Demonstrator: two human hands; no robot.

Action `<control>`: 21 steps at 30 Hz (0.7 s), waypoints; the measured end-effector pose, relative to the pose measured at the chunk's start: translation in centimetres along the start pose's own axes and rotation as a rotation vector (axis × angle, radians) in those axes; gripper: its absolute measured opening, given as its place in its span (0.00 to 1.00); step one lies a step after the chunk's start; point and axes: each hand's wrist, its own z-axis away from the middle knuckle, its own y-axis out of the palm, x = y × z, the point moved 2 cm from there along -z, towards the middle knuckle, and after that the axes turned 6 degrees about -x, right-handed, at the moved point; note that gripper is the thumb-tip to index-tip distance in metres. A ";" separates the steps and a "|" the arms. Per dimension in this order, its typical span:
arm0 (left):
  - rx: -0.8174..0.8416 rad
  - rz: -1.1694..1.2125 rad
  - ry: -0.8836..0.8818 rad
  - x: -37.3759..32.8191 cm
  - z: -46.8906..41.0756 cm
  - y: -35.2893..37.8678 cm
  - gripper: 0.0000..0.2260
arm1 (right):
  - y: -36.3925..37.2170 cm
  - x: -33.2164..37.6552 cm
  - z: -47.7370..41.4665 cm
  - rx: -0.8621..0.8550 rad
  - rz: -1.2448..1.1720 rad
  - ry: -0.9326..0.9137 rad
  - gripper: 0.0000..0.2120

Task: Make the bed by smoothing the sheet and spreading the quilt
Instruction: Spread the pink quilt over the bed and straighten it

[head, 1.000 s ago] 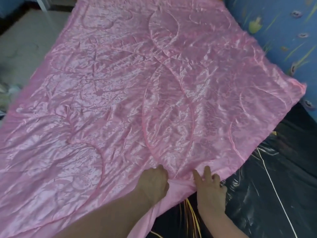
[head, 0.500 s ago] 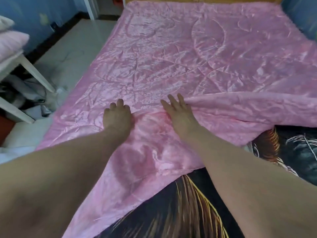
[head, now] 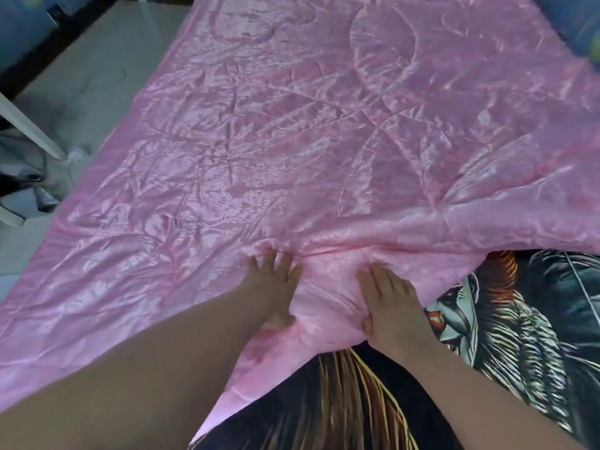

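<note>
A shiny pink quilt (head: 324, 131) covers most of the bed, wrinkled and bunched along its near edge. Below it at the lower right the dark printed sheet (head: 526, 326) shows. My left hand (head: 274, 287) lies on the quilt's near edge, its fingertips pushed into a fold. My right hand (head: 389, 306) lies a hand's width to the right, fingers together on top. A hump of gathered quilt is squeezed between the two thumbs. On the right, the quilt's edge is folded back over itself.
The pale floor (head: 87, 79) runs along the bed's left side. A white furniture leg (head: 29, 128) and a heap of grey cloth (head: 22, 177) stand at the far left. A blue wall (head: 581, 24) borders the bed at the upper right.
My view has tilted down and closer. Both hands have slid nearer to the quilt's near edge and gathered a hump of fabric between them.
</note>
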 end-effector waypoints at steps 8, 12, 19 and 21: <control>0.025 0.133 0.044 0.0 0.7 -2.6 0.36 | -1.0 0.7 -1.4 0.190 0.039 0.001 0.37; 0.021 0.168 0.073 -1.2 3.2 -2.8 0.35 | -3.3 0.4 -0.7 0.109 0.112 -0.061 0.25; 0.089 0.188 0.203 -9.4 10.7 -3.8 0.30 | -6.8 -2.7 9.3 0.196 0.243 -0.042 0.19; 0.116 0.199 0.245 -12.3 13.2 -3.9 0.28 | -7.7 -3.6 12.6 0.242 0.266 0.003 0.18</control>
